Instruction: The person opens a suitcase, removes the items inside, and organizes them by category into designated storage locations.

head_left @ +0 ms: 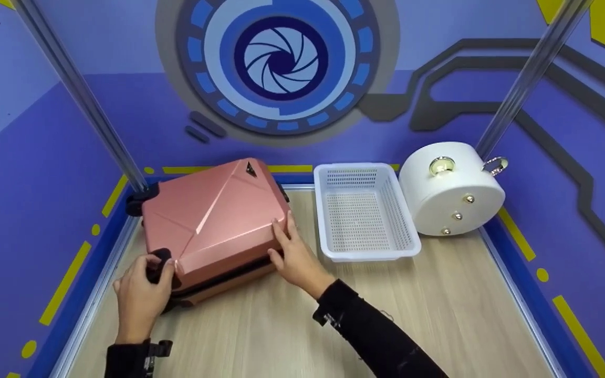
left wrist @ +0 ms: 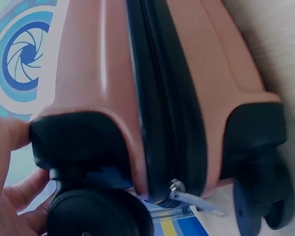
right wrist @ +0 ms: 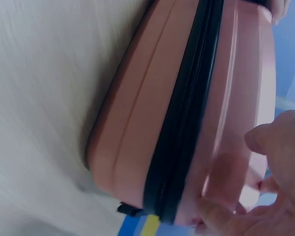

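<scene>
A pink hard-shell suitcase (head_left: 229, 210) lies flat on the left of the table, its wheels toward the left. My left hand (head_left: 139, 294) holds its near left corner, thumb and fingers around the black corner guard (left wrist: 81, 140) above a wheel (left wrist: 101, 216). On the near right corner rests my right hand (head_left: 302, 265), its fingers spread over the shell. A black zipper band (right wrist: 184, 113) runs along the side between the two shell halves. Near the wheels in the left wrist view hangs a metal zipper pull (left wrist: 199, 201).
To the right of the suitcase stands a white perforated plastic basket (head_left: 368, 256). Against it is a round white bag (head_left: 452, 189) with ring handles and gold-coloured studs. Blue printed walls (head_left: 124, 105) and metal posts (head_left: 79, 94) enclose the wood-grain table (head_left: 260, 336).
</scene>
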The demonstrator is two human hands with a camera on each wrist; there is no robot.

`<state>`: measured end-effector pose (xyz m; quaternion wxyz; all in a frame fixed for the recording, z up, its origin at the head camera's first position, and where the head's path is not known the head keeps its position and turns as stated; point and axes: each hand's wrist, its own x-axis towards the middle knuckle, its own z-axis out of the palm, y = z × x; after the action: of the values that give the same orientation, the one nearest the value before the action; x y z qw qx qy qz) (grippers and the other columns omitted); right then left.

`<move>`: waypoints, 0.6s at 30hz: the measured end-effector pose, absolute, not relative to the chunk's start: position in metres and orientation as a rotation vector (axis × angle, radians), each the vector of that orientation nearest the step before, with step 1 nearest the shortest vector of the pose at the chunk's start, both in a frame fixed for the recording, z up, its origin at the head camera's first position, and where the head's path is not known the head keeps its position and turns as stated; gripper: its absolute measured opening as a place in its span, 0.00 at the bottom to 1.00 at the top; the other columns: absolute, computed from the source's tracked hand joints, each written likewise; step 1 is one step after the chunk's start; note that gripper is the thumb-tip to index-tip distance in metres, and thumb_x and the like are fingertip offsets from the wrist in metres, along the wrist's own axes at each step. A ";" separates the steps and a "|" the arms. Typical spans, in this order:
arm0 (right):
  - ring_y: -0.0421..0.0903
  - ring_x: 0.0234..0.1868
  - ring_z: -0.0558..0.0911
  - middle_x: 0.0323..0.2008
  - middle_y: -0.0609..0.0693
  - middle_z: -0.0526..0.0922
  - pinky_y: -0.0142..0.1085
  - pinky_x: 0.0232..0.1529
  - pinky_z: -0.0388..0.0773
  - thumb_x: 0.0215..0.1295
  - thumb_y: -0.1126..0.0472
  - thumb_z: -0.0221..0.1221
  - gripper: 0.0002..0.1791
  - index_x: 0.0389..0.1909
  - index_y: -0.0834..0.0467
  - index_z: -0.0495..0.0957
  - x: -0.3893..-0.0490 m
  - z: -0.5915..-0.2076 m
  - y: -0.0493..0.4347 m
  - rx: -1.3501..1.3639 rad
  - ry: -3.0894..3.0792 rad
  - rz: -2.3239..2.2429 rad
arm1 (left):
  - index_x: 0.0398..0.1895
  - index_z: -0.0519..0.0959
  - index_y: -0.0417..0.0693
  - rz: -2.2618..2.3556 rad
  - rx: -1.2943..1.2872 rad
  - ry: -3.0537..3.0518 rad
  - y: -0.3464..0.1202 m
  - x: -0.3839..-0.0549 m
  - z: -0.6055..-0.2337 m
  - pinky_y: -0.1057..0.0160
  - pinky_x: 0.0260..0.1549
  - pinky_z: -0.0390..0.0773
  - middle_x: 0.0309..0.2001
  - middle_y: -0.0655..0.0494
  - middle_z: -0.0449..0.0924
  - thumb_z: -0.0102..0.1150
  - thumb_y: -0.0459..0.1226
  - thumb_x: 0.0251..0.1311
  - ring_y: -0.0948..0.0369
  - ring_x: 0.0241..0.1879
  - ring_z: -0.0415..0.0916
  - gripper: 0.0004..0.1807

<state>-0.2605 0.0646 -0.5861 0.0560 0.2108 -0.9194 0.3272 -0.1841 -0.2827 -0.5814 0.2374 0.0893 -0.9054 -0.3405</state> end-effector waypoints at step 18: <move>0.75 0.85 0.61 0.91 0.64 0.33 0.62 0.75 0.76 0.83 0.43 0.60 0.45 0.91 0.51 0.52 -0.224 -0.584 0.032 0.737 -2.889 0.884 | 0.44 0.89 0.55 -0.883 0.036 -2.878 -0.265 -0.164 -0.537 0.57 0.38 0.78 0.33 0.59 0.88 0.60 0.63 0.78 0.62 0.32 0.81 0.23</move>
<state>-0.2237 0.0317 -0.5844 0.0158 0.2369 -0.9289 0.2843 -0.1638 -0.2654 -0.5374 0.0655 0.0121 -0.9539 -0.2927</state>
